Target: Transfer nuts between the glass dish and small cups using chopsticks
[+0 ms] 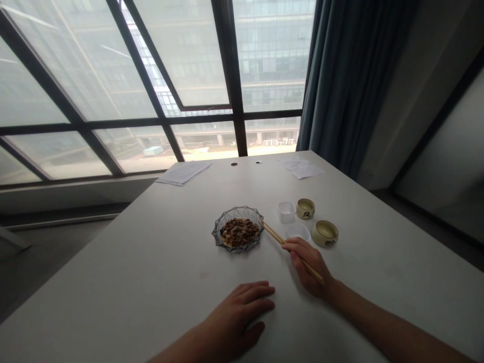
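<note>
Between the fingers of my right hand [308, 264] is a pair of wooden chopsticks [274, 233], their tips at the right rim of a faceted glass bowl [217, 239]. Brown, dried-looking pieces [241, 232] fill the middle of that bowl; their kind I cannot make out. My left hand [245, 312] rests on the table in front of the bowl, fingers stretched out and holding nothing. Beyond my right hand are a small clear plastic container [286, 212] and a flat clear lid or tray [298, 232], partly hidden by the hand.
Two small yellow-green ceramic bowls with dark characters, a nearer bowl [325, 234] and a farther bowl [305, 208], stand on the right of the white table [151, 262]. Papers [184, 173] lie at the far left, and more sheets [302, 167] at the far right.
</note>
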`<state>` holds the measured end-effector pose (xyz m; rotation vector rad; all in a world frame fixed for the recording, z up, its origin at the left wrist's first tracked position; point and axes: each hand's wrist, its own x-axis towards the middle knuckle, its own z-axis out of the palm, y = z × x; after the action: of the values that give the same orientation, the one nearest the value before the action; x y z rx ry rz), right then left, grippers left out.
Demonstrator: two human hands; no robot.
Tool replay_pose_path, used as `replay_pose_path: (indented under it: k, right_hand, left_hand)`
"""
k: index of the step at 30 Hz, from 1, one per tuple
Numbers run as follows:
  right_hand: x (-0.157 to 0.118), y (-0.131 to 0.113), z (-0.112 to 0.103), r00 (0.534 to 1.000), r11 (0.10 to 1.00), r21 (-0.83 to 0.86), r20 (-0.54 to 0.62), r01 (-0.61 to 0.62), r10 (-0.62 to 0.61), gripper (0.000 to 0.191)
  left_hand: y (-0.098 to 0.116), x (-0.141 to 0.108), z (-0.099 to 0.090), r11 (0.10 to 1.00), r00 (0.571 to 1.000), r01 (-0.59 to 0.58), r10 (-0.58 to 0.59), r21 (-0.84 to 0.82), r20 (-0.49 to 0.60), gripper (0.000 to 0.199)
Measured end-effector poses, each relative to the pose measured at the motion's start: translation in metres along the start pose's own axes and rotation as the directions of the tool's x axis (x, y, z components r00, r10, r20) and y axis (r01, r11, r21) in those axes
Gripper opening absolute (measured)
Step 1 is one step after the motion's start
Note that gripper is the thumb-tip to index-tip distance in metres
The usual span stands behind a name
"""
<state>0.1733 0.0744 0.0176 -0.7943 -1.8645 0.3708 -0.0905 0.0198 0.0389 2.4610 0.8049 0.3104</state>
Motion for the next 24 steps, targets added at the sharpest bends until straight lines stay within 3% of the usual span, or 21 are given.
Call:
replay_pose_path:
  k: [6, 9, 12, 15, 16, 18, 20, 22, 24]
  right_hand:
    - [-0.002, -0.006, 0.004, 0.999, 1.0, 0.019, -0.049, 0.02, -0.019, 0.03]
    - [0.013, -0.011, -0.008, 0.97, 0.999, 0.053, -0.242, 0.002, 0.011, 0.029]
    - [0.043, -0.014, -0.042, 0.866, 0.999, 0.05, -0.499, -0.018, 0.041, 0.037]
    - [0.068, -0.011, -0.098, 0.791, 0.99, -0.143, -0.608, -0.023, -0.07, 0.047]
    - [0.071, -0.009, -0.118, 0.796, 0.965, -0.26, -0.591, -0.03, -0.134, 0.053]
    - [0.071, -0.004, -0.155, 0.838, 0.833, -0.551, -0.473, -0.041, -0.272, 0.063]
    - [0.062, 0.0, -0.18, 0.893, 0.715, -0.698, -0.342, -0.034, -0.292, 0.058]
    - [0.05, 0.006, -0.188, 0.959, 0.686, -0.728, -0.207, -0.018, -0.195, 0.047]
    - [0.036, 0.013, -0.183, 0.999, 0.681, -0.731, -0.053, -0.045, 0.009, 0.039]
  left_hand:
    - [0.0, 0.0, 0.0, 1.0, 0.999, 0.022, -0.022, 0.018, 0.024, 0.051]
    - [-0.002, -0.001, 0.001, 0.999, 0.999, 0.03, -0.03, 0.017, 0.023, 0.048]
    - [-0.003, -0.001, 0.003, 0.999, 0.999, 0.049, -0.049, 0.002, 0.019, 0.046]
    - [-0.004, 0.0, 0.004, 0.995, 0.996, 0.086, -0.085, -0.042, 0.016, 0.047]
    - [-0.004, 0.001, 0.004, 0.992, 0.994, 0.106, -0.105, -0.065, 0.014, 0.048]
    - [-0.004, 0.002, 0.004, 0.982, 0.988, 0.152, -0.152, -0.109, 0.007, 0.051]
    - [-0.003, 0.006, 0.004, 0.972, 0.98, 0.193, -0.196, -0.137, -0.014, 0.059]
    - [-0.001, 0.016, 0.005, 0.962, 0.971, 0.219, -0.232, -0.165, -0.058, 0.067]
    - [0.0, 0.036, 0.007, 0.951, 0.956, 0.233, -0.262, -0.203, -0.132, 0.071]
